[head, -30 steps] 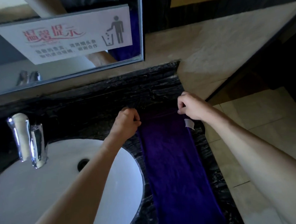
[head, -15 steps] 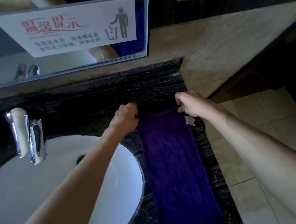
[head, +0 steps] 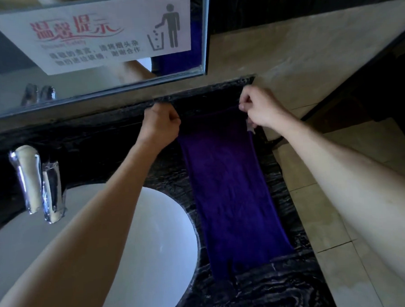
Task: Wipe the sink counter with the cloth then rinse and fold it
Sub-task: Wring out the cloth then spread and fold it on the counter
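A: Cloth (head: 231, 194) first: its near end lies flat on the dark marble counter (head: 274, 292), just right of the white sink (head: 154, 238). Soft and limp, probably light; it looks ready for folding.

B: And further back?

A: It runs lengthwise toward the mirror (head: 200, 36). The left hand (head: 160, 125) is closed on the far left corner, the right hand (head: 260, 108) pinches the far right corner. Corners are the sensible hold; anywhere else it would sag.

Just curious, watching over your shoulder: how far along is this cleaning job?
Near the end, it seems. The purple cloth lies stretched in a long strip on the dark counter. The left hand and right hand pinch its far corners. Folding it is left.
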A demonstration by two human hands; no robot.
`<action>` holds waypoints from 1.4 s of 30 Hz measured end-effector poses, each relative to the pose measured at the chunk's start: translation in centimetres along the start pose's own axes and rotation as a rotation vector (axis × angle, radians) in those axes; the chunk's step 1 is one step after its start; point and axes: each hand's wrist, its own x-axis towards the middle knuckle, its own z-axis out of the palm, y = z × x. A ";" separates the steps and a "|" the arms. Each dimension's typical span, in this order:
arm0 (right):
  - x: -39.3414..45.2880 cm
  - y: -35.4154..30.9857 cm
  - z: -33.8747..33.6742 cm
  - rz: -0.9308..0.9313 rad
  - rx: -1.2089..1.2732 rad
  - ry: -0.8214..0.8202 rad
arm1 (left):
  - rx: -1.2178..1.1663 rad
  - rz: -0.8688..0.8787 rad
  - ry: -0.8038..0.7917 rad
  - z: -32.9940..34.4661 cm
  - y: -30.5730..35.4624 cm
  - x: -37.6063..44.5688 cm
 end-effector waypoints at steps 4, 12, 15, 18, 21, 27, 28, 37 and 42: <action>0.6 -1.7 -1.2 0.025 0.230 0.029 | -0.299 -0.093 0.041 -1.3 0.7 0.6; -6.2 0.2 -2.8 -0.082 0.419 -0.029 | -0.334 0.106 0.094 -0.6 -1.4 -6.3; -10.3 1.8 -2.8 -0.081 0.432 -0.056 | -0.320 0.140 0.128 0.4 -1.9 -10.7; -14.1 3.4 -2.4 -0.083 0.439 -0.063 | -0.275 0.176 0.138 1.6 -2.6 -14.3; -17.2 5.3 -1.2 -0.086 0.469 -0.067 | -0.206 0.214 0.143 3.2 -3.6 -17.1; -22.1 8.9 2.0 -0.053 0.526 -0.062 | -0.124 0.381 0.143 6.8 -5.9 -22.0; -22.6 9.3 2.5 -0.043 0.507 -0.053 | -0.119 0.379 0.135 7.5 -6.3 -22.6; -25.5 11.3 5.5 0.056 0.348 0.039 | -0.019 0.369 0.093 12.0 -7.7 -26.6; -26.2 12.2 7.1 -0.092 0.087 0.118 | 0.074 0.397 0.065 12.4 -8.1 -27.0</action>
